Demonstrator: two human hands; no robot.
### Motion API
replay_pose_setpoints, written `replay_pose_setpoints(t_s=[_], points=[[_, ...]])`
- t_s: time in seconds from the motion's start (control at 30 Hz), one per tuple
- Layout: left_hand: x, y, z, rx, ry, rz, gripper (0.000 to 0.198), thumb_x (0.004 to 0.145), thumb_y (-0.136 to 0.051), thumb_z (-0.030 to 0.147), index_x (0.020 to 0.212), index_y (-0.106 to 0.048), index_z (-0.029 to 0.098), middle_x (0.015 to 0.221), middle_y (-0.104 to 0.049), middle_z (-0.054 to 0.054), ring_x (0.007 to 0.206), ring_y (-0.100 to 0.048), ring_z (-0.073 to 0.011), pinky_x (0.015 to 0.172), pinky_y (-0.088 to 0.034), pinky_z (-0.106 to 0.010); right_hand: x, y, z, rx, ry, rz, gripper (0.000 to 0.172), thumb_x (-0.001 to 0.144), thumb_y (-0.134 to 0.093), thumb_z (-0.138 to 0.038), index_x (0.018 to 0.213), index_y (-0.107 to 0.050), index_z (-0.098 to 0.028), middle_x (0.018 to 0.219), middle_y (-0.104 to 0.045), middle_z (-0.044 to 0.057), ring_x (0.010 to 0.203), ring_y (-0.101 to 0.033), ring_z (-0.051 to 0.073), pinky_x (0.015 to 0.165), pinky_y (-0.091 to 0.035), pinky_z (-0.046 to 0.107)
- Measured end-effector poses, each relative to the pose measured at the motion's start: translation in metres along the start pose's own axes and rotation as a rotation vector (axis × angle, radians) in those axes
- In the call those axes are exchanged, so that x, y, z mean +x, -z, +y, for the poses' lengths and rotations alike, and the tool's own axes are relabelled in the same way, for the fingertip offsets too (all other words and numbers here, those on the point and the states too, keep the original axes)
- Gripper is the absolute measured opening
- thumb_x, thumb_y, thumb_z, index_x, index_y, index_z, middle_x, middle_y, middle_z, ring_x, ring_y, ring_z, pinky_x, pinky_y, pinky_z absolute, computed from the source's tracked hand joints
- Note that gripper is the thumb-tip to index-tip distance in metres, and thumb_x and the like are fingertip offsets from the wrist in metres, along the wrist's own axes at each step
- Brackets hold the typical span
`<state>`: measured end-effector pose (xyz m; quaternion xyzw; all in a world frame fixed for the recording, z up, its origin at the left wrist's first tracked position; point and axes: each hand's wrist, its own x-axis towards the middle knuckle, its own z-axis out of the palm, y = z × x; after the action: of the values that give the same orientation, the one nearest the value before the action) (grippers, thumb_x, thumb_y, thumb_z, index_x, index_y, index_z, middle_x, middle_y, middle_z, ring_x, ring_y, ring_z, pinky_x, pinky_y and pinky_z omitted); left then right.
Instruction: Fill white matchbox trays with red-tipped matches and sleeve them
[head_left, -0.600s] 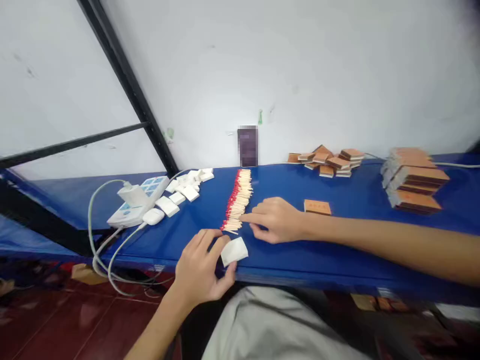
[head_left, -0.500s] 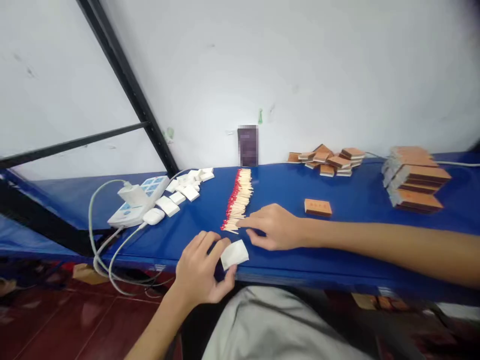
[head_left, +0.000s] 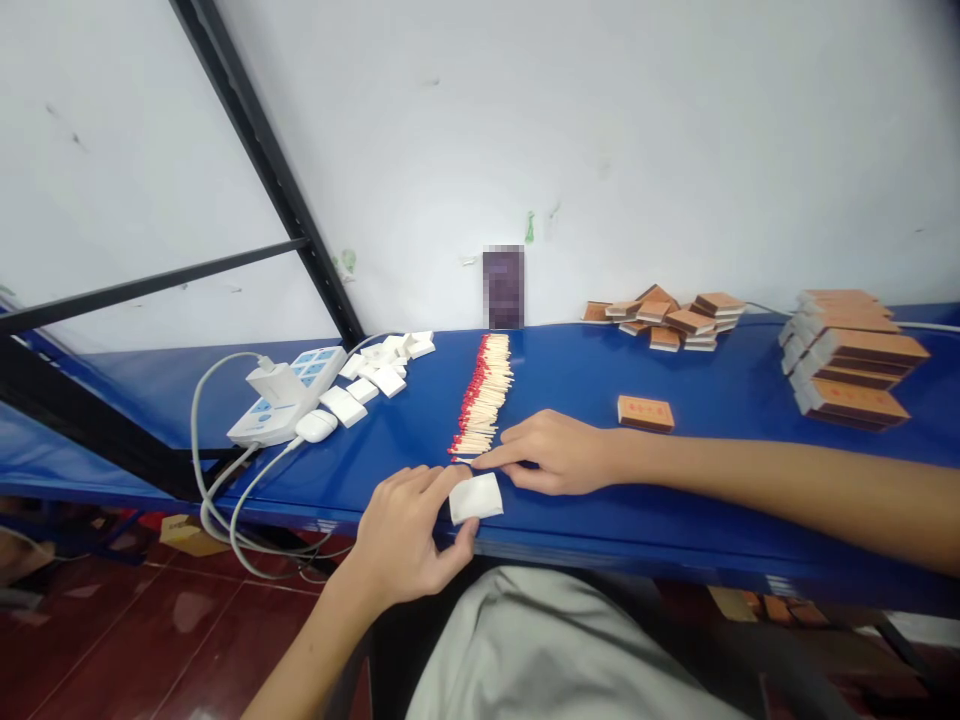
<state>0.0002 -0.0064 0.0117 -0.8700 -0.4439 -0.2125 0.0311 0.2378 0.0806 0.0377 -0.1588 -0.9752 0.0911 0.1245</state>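
Observation:
My left hand is closed around the ends of a small white matchbox tray, thumb at the near side and fingers at the far side, close to the front edge. Just beyond lies a long row of red-tipped matches, heads to the left. My right hand stretches its index finger to the near end of that row, where the fingertip touches a match. Its other fingers are loosely bent, with nothing visibly gripped in them. A single closed orange matchbox rests beyond the right forearm.
Several white trays lie at the left beside a power strip with a plugged-in charger and cables. Loose matchboxes are heaped at the back right, and wrapped stacks stand farther right. A black rack post rises at the left.
My right index finger has moved slightly toward me, to the nearest match of the row. My left hand has tilted the white tray a little and sits nearer the matches. The view has shifted slightly.

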Motion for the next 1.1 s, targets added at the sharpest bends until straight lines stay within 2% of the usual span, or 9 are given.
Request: replay_pose_setpoints(t_s=[0.13, 0.27, 0.37, 0.47, 0.67, 0.9, 0.97, 1.1], points=[[-0.003, 0.009, -0.003, -0.085, 0.040, -0.055, 0.040, 0.085, -0.059, 0.032, 0.124, -0.056, 0.023, 0.094, -0.068, -0.003, 0.081, -0.062, -0.0224, 0.075, -0.044, -0.035, 0.001, 0.000, -0.002, -0.030, 0.024, -0.002, 0.043, 0.092, -0.047, -0.019, 0.133, -0.062, -0.021, 0.087, -0.070, 0.006, 0.069, -0.058, 0.015, 0.062, -0.037, 0.026], [-0.002, 0.017, -0.007, -0.202, 0.105, -0.116, 0.046, 0.090, -0.057, 0.036, 0.134, -0.051, 0.024, 0.072, -0.056, 0.003, 0.065, -0.053, -0.0168, 0.063, -0.040, -0.028, 0.001, -0.002, -0.003, 0.016, -0.016, 0.047, 0.047, 0.091, -0.047, -0.016, 0.136, -0.059, -0.022, 0.086, -0.071, 0.004, 0.070, -0.060, 0.015, 0.063, -0.039, 0.026], [0.002, 0.016, -0.010, -0.285, 0.243, -0.064, 0.035, 0.099, -0.045, 0.037, 0.130, -0.053, 0.023, 0.065, -0.050, 0.005, 0.056, -0.048, -0.0138, 0.058, -0.037, -0.026, 0.000, -0.002, -0.003, 0.054, -0.043, 0.082, 0.046, 0.091, -0.047, -0.014, 0.135, -0.060, -0.022, 0.090, -0.073, 0.004, 0.074, -0.063, 0.015, 0.066, -0.041, 0.025], [0.005, 0.012, -0.013, -0.233, 0.304, 0.006, 0.028, 0.101, -0.043, 0.034, 0.121, -0.059, 0.022, 0.064, -0.053, 0.005, 0.058, -0.052, -0.0142, 0.060, -0.037, -0.026, 0.000, -0.002, -0.003, 0.049, -0.047, 0.083, 0.044, 0.091, -0.047, -0.015, 0.131, -0.062, -0.022, 0.089, -0.072, 0.004, 0.074, -0.063, 0.016, 0.066, -0.041, 0.026], [0.001, 0.004, -0.016, -0.155, 0.260, 0.016, 0.028, 0.101, -0.043, 0.028, 0.122, -0.060, 0.023, 0.083, -0.068, -0.002, 0.076, -0.063, -0.0186, 0.069, -0.044, -0.028, 0.000, -0.006, -0.002, -0.015, 0.014, 0.133, 0.041, 0.093, -0.046, -0.017, 0.131, -0.062, -0.021, 0.092, -0.067, 0.006, 0.076, -0.059, 0.016, 0.065, -0.041, 0.026], [0.000, 0.000, -0.019, -0.107, 0.199, 0.034, 0.032, 0.100, -0.042, 0.025, 0.126, -0.060, 0.023, 0.114, -0.070, -0.006, 0.100, -0.066, -0.0219, 0.086, -0.049, -0.032, 0.001, -0.009, 0.001, -0.071, 0.098, 0.149, 0.036, 0.094, -0.046, -0.018, 0.123, -0.067, -0.018, 0.093, -0.060, 0.007, 0.079, -0.053, 0.016, 0.066, -0.040, 0.026], [0.000, 0.001, -0.017, -0.088, 0.186, 0.035, 0.033, 0.099, -0.041, 0.023, 0.127, -0.060, 0.021, 0.114, -0.071, -0.007, 0.099, -0.065, -0.0223, 0.086, -0.049, -0.034, 0.000, -0.008, 0.002, -0.083, 0.099, 0.136, 0.035, 0.093, -0.048, -0.020, 0.122, -0.068, -0.019, 0.092, -0.059, 0.007, 0.078, -0.053, 0.016, 0.067, -0.040, 0.027], [0.001, 0.003, -0.013, -0.027, 0.156, 0.020, 0.035, 0.098, -0.038, 0.018, 0.125, -0.061, 0.019, 0.100, -0.072, -0.006, 0.085, -0.062, -0.0218, 0.080, -0.048, -0.035, 0.000, -0.008, 0.003, -0.093, 0.109, 0.115, 0.034, 0.094, -0.049, -0.021, 0.120, -0.070, -0.021, 0.091, -0.058, 0.007, 0.079, -0.052, 0.017, 0.067, -0.040, 0.028]])
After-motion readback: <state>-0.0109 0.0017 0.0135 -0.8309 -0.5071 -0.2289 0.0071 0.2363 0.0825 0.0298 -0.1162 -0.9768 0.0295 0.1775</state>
